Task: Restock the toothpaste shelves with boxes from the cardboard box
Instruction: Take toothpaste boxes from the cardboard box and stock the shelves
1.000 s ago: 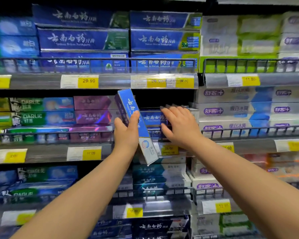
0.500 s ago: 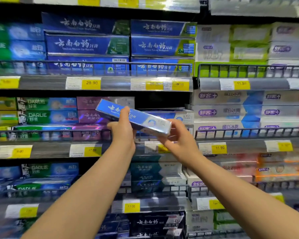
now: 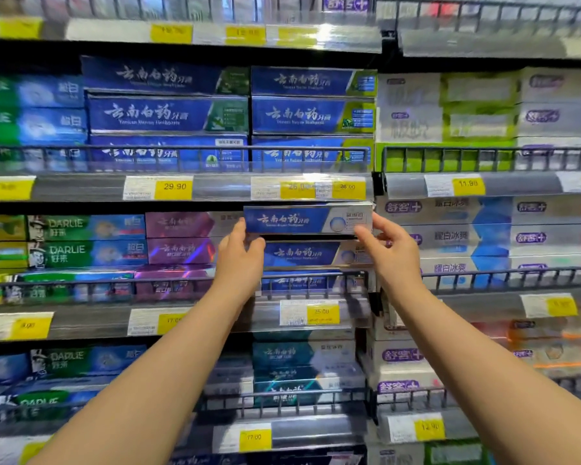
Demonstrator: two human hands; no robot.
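Mid-placement: left hand (image 3: 240,260) and right hand (image 3: 394,250) pinch the ends of a blue toothpaste box (image 3: 307,219), level above its stack (image 3: 299,253), frame centre. Not seated yet; cardboard box out of view.

Yellow price tags (image 3: 174,186) in rows, 29.90 at upper left and another (image 3: 468,184) reading 11.90 at right. Dark wire rails (image 3: 182,149) run above them. Green Darlie boxes (image 3: 64,251) are stacked at left, white boxes (image 3: 450,238) with purple logos at right.
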